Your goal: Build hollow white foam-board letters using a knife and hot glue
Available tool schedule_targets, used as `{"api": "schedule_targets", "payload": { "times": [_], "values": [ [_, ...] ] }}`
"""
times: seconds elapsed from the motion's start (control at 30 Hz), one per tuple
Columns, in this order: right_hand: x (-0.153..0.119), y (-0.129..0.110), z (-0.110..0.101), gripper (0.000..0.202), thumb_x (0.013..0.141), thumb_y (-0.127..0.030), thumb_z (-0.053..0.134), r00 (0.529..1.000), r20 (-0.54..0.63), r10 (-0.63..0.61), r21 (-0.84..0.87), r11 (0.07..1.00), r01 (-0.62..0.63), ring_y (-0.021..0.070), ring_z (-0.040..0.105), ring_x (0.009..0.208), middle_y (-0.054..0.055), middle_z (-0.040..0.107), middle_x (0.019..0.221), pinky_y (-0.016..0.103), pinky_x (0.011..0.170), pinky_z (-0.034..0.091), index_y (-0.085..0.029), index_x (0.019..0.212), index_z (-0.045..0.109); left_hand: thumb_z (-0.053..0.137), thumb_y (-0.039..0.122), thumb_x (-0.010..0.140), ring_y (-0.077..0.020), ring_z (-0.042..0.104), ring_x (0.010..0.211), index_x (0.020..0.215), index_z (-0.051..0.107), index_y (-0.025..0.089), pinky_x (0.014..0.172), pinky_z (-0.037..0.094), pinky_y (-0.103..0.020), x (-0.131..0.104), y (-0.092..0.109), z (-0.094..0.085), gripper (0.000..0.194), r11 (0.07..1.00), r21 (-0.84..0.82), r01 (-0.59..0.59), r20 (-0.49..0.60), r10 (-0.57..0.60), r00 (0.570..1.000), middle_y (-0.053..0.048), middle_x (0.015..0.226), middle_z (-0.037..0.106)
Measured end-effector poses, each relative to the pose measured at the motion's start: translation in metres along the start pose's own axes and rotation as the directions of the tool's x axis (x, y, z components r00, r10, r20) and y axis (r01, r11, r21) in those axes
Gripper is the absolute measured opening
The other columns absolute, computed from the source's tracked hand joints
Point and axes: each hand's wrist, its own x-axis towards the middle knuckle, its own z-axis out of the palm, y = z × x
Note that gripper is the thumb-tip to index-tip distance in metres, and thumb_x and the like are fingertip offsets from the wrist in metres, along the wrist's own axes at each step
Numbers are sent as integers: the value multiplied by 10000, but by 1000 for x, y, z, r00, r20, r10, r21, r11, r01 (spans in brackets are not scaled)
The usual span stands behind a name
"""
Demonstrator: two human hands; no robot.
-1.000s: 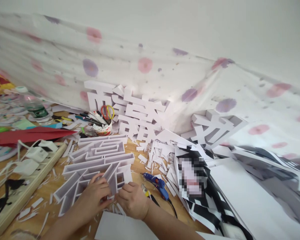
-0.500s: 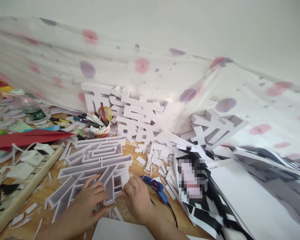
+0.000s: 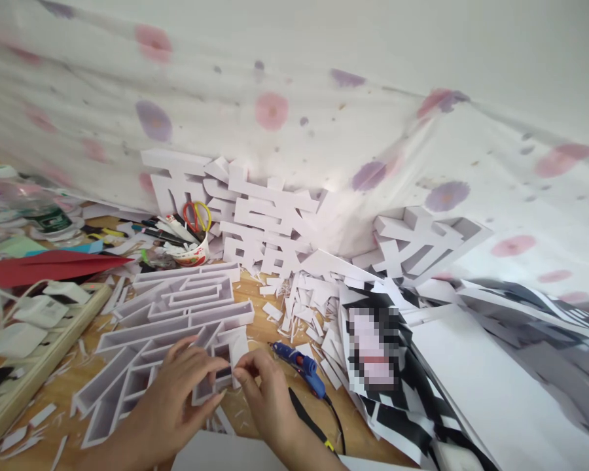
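A white hollow character built of upright foam-board strips (image 3: 169,333) lies open side up on the wooden table. Over its lower right part is my left hand (image 3: 184,383), thumb and forefinger spread apart with nothing visible between them. My right hand (image 3: 267,386) is closed in a pinch beside the character's right edge; whatever its fingertips hold is too small or hidden to make out. Just right of that hand lies a blue glue gun (image 3: 302,369) with a black cord. A dark tool with a yellow band (image 3: 311,422) lies by my right wrist.
White foam-board scraps (image 3: 309,307) litter the table. Finished white characters (image 3: 269,222) lean against the flowered sheet (image 3: 319,131). A cup of pens and scissors (image 3: 194,252) stands behind. At left are a power strip (image 3: 73,327) and bottle (image 3: 46,209); at right, large white boards (image 3: 471,379).
The view has turned slightly, so the table things sit farther left. My left thumb and forefinger reach farther right, nearer my right fingertips. The dark tool by my right wrist shows more.
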Motion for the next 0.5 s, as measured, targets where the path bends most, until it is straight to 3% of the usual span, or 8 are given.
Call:
{"api": "schedule_targets", "payload": {
  "times": [0.1, 0.3, 0.5],
  "values": [
    [3, -2, -1, 85, 777, -191, 552, 990, 47, 135, 98, 985, -139, 125, 544, 623, 4, 620, 679, 225, 591, 399, -177, 731, 622, 561, 296, 785, -162, 592, 744, 1116, 486, 258, 995, 311, -399, 2, 2, 6, 341, 998, -45, 48, -37, -49, 998, 35, 774, 617],
    [6, -1, 3, 122, 691, -116, 561, 961, 87, 263, 204, 939, -275, 132, 563, 664, 12, 651, 734, 230, 623, 415, -177, 738, 656, 535, 313, 803, -176, 572, 808, 1134, 463, 258, 1033, 261, -429, 3, 3, 20, 343, 980, -127, 153, -47, -160, 986, 15, 823, 612],
    [11, 2, 2, 105, 698, -252, 643, 944, 137, 299, 439, 836, -329, 139, 558, 672, 26, 660, 766, 247, 623, 421, -189, 769, 688, 560, 424, 799, -185, 571, 827, 1088, 517, 259, 993, 317, -419, 10, -3, 28, 336, 975, -141, 170, -58, -179, 982, 12, 824, 616]
  ]
}}
